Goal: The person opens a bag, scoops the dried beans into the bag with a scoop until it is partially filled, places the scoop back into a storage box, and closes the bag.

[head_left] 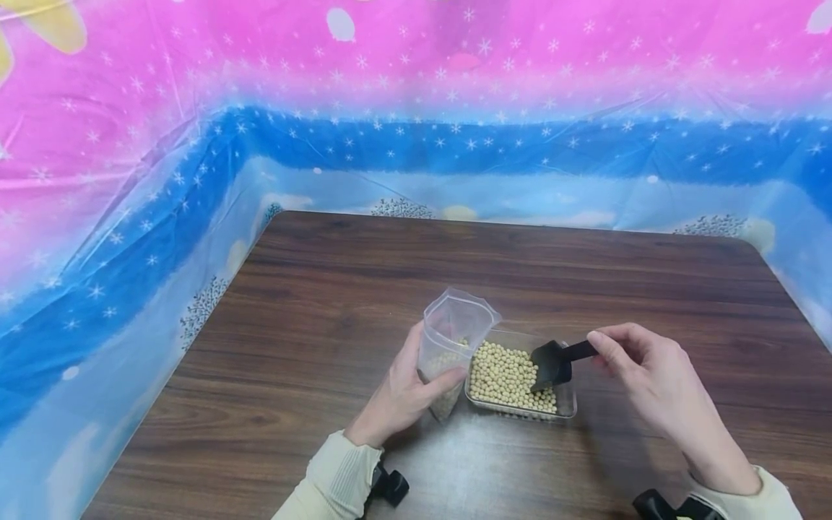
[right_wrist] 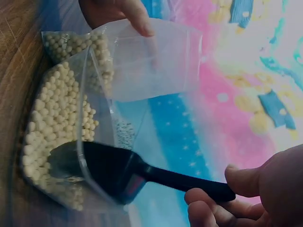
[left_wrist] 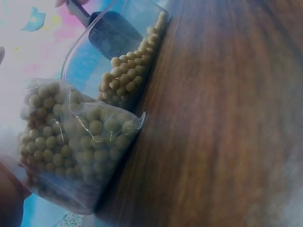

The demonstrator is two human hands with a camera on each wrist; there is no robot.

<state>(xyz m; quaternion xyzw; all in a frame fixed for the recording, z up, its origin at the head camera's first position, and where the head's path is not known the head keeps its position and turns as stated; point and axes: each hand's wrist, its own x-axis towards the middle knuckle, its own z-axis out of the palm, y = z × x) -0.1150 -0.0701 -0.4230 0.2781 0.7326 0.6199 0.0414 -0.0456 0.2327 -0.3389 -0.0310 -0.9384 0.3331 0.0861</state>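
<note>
My left hand [head_left: 406, 386] grips a clear zip bag [head_left: 455, 325] with its mouth open, the lower part filled with pale round beans. Right beside the bag stands a clear plastic container [head_left: 565, 408] holding a layer of the same soybeans [head_left: 503, 372]. My right hand [head_left: 650, 375] pinches the handle of a black scoop [head_left: 554, 365] between thumb and fingers. The scoop's blade dips into the beans at the container's right side, as the right wrist view also shows. In the left wrist view, beans [left_wrist: 61, 146] press against the bag's clear wall.
A dark wood-grain table [head_left: 312, 310] lies beneath everything. Pink and blue patterned cloth [head_left: 416, 144] hangs behind its far edge and along its left side. A black wrist strap device [head_left: 390, 485] sits at my left cuff.
</note>
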